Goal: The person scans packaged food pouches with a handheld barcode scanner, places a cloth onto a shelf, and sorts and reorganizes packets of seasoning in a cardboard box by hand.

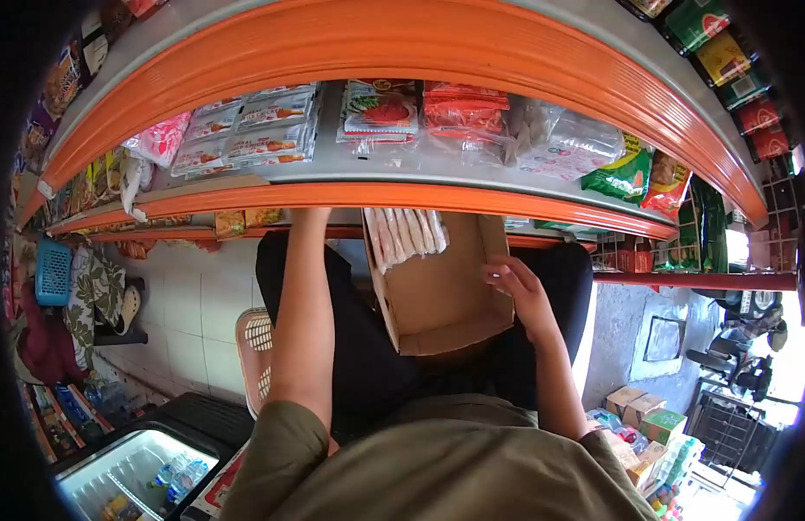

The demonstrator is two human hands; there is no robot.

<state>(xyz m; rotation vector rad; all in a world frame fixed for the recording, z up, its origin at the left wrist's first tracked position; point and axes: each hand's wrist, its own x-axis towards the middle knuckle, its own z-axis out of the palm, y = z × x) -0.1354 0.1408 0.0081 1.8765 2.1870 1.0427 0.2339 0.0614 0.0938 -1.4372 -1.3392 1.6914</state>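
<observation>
An open cardboard box [450, 308] rests tilted on my lap, under the shelf edge. Inside its far left part is a row of several slim, pale packets [407, 239] in clear wrapping. At the box's right wall is my right hand [520, 295], its bent fingers closed over the rim. My left forearm [307, 321] reaches up past the box's left side. The left hand is hidden behind the orange shelf edge [420, 195], so its fingers and anything in them cannot be seen.
Above the box, the shelf holds silver sachet strips [246, 130], red packets [463, 108] and a clear plastic bundle [567, 139]. A pinkish basket [255, 347] stands left of my legs. A glass-topped cooler [142, 473] is at lower left, cartons [641, 412] at lower right.
</observation>
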